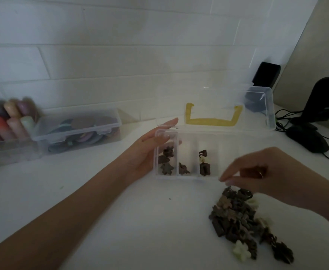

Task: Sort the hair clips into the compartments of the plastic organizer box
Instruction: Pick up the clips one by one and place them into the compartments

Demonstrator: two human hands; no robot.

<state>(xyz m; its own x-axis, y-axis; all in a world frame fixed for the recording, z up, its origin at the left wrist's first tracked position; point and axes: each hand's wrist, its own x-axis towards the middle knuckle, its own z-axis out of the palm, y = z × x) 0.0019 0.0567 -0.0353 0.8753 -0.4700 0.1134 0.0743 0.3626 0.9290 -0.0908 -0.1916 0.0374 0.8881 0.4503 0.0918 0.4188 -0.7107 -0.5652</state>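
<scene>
The clear plastic organizer box (pixel 187 177) lies open at the table's middle, its lid with a yellow handle (pixel 212 121) behind it. Brown clips lie in its three left compartments, flower-shaped ones (pixel 166 159) in the leftmost. My left hand (pixel 150 151) rests flat against the box's left wall, fingers extended. A pile of brown and pale hair clips (pixel 243 221) sits at the lower right. My right hand (pixel 265 172) hovers over the pile's top, fingertips pinched on a small brown clip (pixel 229 189), with another dark clip tucked in its palm.
A closed clear case of coloured round items (pixel 77 131) and a tray of coloured tubes (pixel 9 121) stand at the left. At the right are a clear lid (pixel 265 106), a black mouse (pixel 308 139), cables and a dark stand (pixel 325 98). A white brick wall runs behind.
</scene>
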